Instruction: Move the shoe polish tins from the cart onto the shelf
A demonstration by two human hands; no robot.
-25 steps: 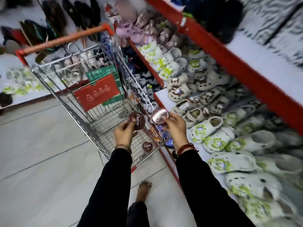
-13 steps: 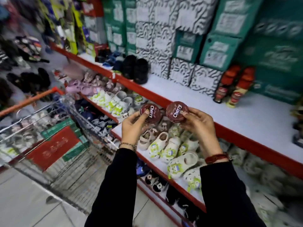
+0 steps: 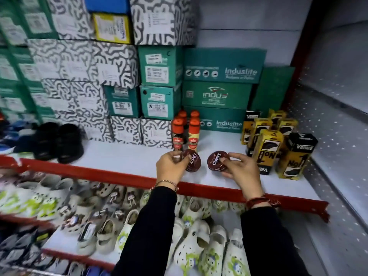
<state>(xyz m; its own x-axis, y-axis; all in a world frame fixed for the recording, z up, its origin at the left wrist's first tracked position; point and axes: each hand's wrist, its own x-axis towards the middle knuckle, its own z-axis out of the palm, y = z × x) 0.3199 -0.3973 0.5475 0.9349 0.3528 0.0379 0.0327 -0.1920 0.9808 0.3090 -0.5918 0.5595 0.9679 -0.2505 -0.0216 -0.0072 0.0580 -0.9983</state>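
Observation:
Two round dark-red "Cherry" shoe polish tins are over the white shelf [image 3: 127,156] with its red front edge. My left hand [image 3: 171,168] grips the left tin [image 3: 192,160], tilted on its edge. My right hand [image 3: 240,169] grips the right tin [image 3: 217,161], also tilted. Both tins are low over the shelf, near its front; whether they touch it I cannot tell. The cart is out of view.
Orange-capped polish bottles [image 3: 185,134] stand just behind the tins. Yellow-and-black boxes [image 3: 278,144] stand to the right. Green and patterned shoe boxes [image 3: 159,84] are stacked at the back, black shoes [image 3: 59,142] to the left. White clogs [image 3: 191,246] fill the lower shelf.
My view swung from the cart to the shelf. Both hands carried the tins up from the cart and lowered them onto the white shelf's front area.

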